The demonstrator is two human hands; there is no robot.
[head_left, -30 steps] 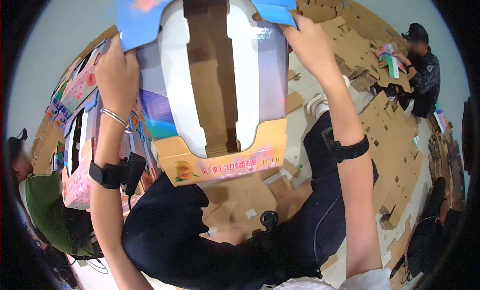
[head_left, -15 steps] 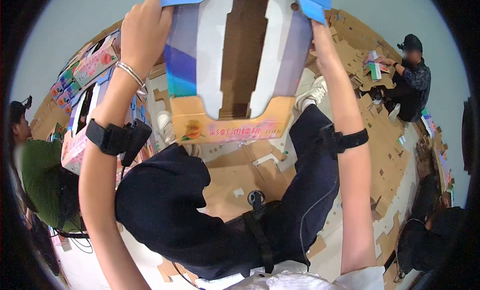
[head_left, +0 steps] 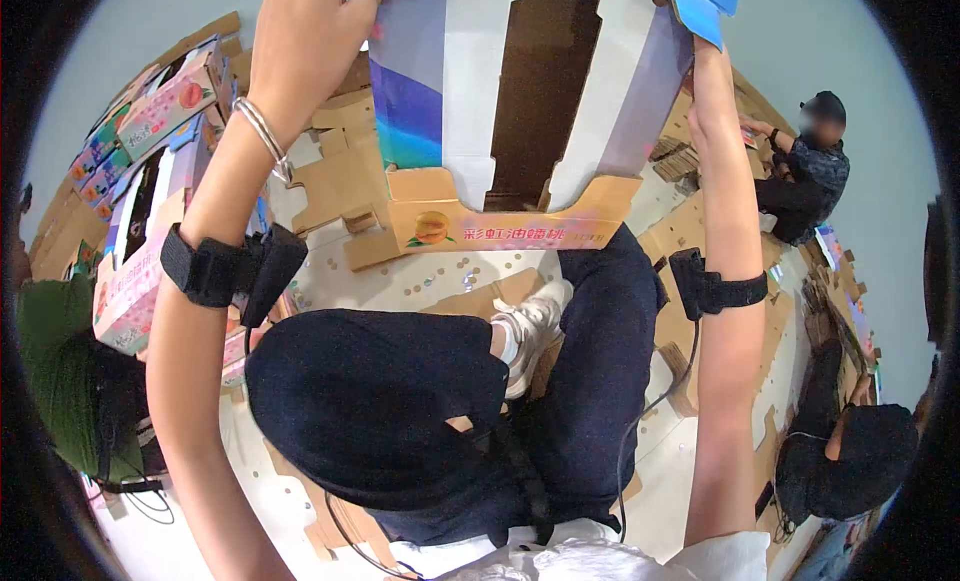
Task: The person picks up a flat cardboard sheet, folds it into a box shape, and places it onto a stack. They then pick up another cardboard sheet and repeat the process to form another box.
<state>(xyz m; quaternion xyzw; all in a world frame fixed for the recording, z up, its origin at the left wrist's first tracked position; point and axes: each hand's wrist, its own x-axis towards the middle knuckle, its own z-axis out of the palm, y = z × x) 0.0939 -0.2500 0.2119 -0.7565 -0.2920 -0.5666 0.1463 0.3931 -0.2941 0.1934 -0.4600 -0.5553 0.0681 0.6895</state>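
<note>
We see a printed cardboard carton [head_left: 470, 91], opened out and not yet closed, held high at the far middle of the scene with its top cut off by the frame. White and purple-blue panels flank a bare brown strip running down its middle. A blue flap [head_left: 705, 6] juts out at the upper right corner. Its near edge is a tan flap [head_left: 510, 226] bearing a peach picture and a pink band of Chinese characters.
</note>
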